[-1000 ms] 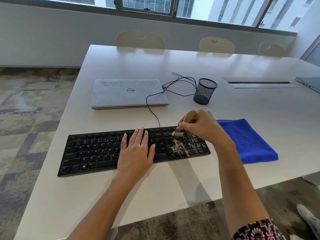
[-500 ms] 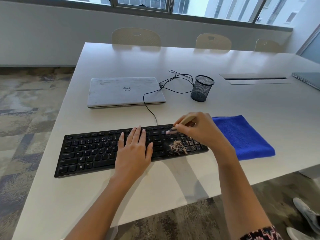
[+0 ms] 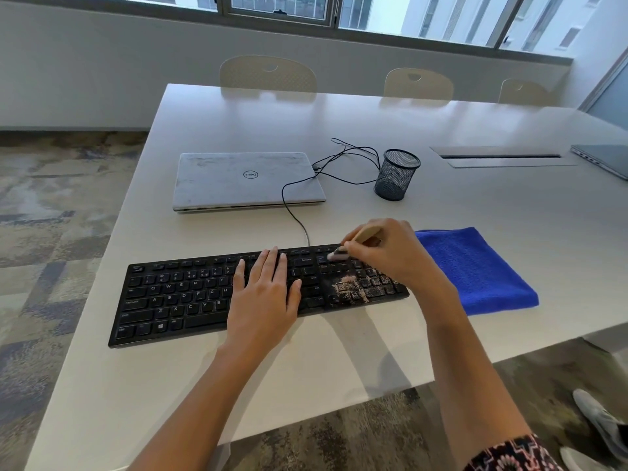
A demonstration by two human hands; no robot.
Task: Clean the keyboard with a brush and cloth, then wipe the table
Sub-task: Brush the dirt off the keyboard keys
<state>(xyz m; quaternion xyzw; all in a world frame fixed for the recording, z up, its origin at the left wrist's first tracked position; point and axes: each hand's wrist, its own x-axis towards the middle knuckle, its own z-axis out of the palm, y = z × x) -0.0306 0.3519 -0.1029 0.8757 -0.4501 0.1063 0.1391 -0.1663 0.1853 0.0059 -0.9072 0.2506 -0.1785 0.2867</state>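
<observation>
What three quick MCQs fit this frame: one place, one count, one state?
1. Relative to the keyboard, the cloth lies:
A. left
B. right
C. on top

2. Chair backs behind the table:
A. one
B. two
C. three

3. The right hand:
A. grips the brush
B. hangs empty
C. holds the cloth

Key:
1 B, it lies folded beside the keyboard's right end.
2 C, three show along the far edge.
3 A, its fingers curl round the handle.
</observation>
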